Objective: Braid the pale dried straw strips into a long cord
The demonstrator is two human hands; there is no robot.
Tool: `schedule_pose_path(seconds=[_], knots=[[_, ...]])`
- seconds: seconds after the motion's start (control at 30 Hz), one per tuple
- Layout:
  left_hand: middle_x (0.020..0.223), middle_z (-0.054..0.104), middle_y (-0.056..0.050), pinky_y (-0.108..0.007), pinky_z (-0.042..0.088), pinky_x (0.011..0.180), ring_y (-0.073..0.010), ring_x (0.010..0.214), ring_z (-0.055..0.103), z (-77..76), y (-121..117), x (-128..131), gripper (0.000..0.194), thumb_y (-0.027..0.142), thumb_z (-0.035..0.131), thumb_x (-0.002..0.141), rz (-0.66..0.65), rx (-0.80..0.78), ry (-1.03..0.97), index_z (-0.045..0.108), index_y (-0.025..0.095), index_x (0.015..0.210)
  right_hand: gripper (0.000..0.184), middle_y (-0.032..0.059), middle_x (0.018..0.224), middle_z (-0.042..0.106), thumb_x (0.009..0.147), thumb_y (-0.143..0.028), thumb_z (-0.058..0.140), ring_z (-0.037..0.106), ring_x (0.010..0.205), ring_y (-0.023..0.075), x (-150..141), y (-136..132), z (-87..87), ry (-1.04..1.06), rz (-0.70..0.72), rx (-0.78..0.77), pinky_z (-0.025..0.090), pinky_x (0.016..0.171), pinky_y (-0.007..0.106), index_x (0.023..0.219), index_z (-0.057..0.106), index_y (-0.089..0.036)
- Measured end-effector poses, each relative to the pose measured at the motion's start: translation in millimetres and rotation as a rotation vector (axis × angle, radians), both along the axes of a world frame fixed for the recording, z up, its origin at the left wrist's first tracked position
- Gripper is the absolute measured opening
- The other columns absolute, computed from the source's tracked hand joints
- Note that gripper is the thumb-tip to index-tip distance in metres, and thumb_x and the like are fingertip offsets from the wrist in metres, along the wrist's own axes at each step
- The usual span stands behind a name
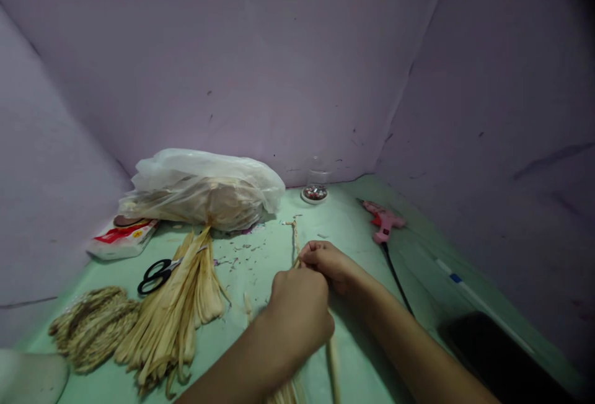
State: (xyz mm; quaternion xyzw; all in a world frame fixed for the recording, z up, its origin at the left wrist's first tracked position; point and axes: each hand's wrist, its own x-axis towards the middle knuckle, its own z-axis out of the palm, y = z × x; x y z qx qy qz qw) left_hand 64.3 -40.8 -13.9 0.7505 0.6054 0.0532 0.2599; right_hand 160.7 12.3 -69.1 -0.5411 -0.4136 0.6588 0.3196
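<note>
A thin braid (295,235) of pale dried plant fibre lies on the green tabletop, running from its far end down to my fingers. My right hand (328,263) is closed in a pinch at the braid's lower part. Just in front of it, my left hand (302,305) is closed in a fist, its back covering most of the fingers. Loose fibre strips (333,360) come out below the left hand and trail toward the near edge. The exact crossing of the strips is hidden behind my hands.
Left of my arms lie a bundle of dried strips (174,311), black-handled scissors (155,277) and a coil of braided cord (95,329). Behind are a plastic bag (204,187) and a small dish of beads (315,193). A pink glue gun (385,218) and a dark object (497,354) are right.
</note>
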Motion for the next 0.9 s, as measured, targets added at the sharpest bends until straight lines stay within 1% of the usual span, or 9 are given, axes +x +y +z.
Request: schedule_pose_path(seconds=[0.1,0.17,0.3,0.43,0.5,0.6,0.7,0.83,0.9], knots=[[0.067,0.062,-0.01,-0.027,0.035,0.06,-0.0199,0.067,0.055,7.1,21,-23,0.021,0.029,0.05,0.067,0.103,0.127,0.04,0.067,0.017,0.069,0.004,-0.0076,0.036,0.037,0.056,-0.012,0.047,0.025,0.029,0.0037,1,-2,-0.2,-0.035,0.019,-0.043,0.014,0.032,0.019,0.057,0.048,-0.016],[0.061,0.06,-0.007,-0.024,0.032,0.055,-0.0164,0.061,0.051,3.6,36,-37,0.02,0.027,0.05,0.064,0.179,0.142,-0.012,0.067,0.016,0.066,0.002,-0.0083,0.036,0.034,0.058,-0.015,0.047,0.02,0.028,0.0032,1,-3,-0.1,-0.035,0.039,-0.065,0.009,0.031,0.019,0.058,0.047,-0.016],[0.045,0.045,0.001,-0.02,0.025,0.046,-0.008,0.044,0.036,-21.7,53,-45,0.019,0.025,0.053,0.059,0.13,-0.17,-0.287,0.066,0.012,0.061,0.001,-0.0087,0.037,0.034,0.06,-0.016,0.047,0.019,0.028,0.0029,2,-3,-0.5,-0.028,0.051,-0.067,0.007,0.031,0.019,0.059,0.046,-0.017],[0.043,0.043,0.002,-0.02,0.023,0.043,-0.0066,0.041,0.032,-37.3,56,-42,0.013,0.017,0.052,0.054,0.249,-0.22,-0.394,0.062,0.01,0.057,0.002,-0.0093,0.037,0.032,0.06,-0.017,0.047,0.018,0.029,0.003,2,-2,-0.6,-0.027,0.068,-0.071,0.007,0.032,0.019,0.059,0.046,-0.017],[0.044,0.043,0.002,-0.02,0.023,0.043,-0.0068,0.042,0.032,-37.6,57,-42,0.013,0.014,0.051,0.053,0.278,-0.215,-0.397,0.062,0.01,0.057,0.002,-0.0093,0.037,0.033,0.06,-0.017,0.047,0.018,0.029,0.0029,1,-3,0.6,-0.024,0.072,-0.067,0.007,0.032,0.019,0.059,0.046,-0.017],[0.045,0.044,0.001,-0.02,0.024,0.043,-0.0077,0.043,0.034,-35.6,57,-43,0.012,0.015,0.051,0.053,0.251,-0.19,-0.345,0.062,0.011,0.056,0.001,-0.0089,0.037,0.035,0.059,-0.016,0.047,0.02,0.029,0.003,-1,-5,2.7,-0.029,0.059,-0.058,0.009,0.032,0.019,0.059,0.046,-0.016],[0.052,0.053,-0.003,-0.022,0.028,0.046,-0.0121,0.049,0.044,-33.7,51,-36,0.012,0.02,0.054,0.054,0.246,-0.097,-0.215,0.063,0.014,0.058,0.003,-0.0084,0.035,0.035,0.058,-0.014,0.046,0.022,0.029,0.0034,-4,-6,2.4,-0.058,0.03,-0.051,0.01,0.033,0.02,0.058,0.047,-0.016],[0.07,0.061,-0.011,-0.027,0.036,0.061,-0.0219,0.072,0.056,-27.3,33,-18,0.019,0.024,0.053,0.06,0.286,0.07,0.007,0.065,0.015,0.072,0.006,-0.0077,0.036,0.038,0.054,-0.009,0.047,0.029,0.032,0.0036,-7,-4,-2.1,-0.101,-0.053,-0.004,0.016,0.036,0.018,0.055,0.046,-0.015],[0.084,0.061,-0.016,-0.031,0.036,0.071,-0.0261,0.087,0.055,-22.7,25,-10,0.025,0.024,0.05,0.065,0.272,0.035,-0.001,0.064,0.014,0.083,0.008,-0.0069,0.038,0.041,0.052,-0.008,0.048,0.033,0.035,0.004,-7,-3,-4.4,-0.106,-0.077,0.019,0.02,0.038,0.018,0.054,0.045,-0.015]])
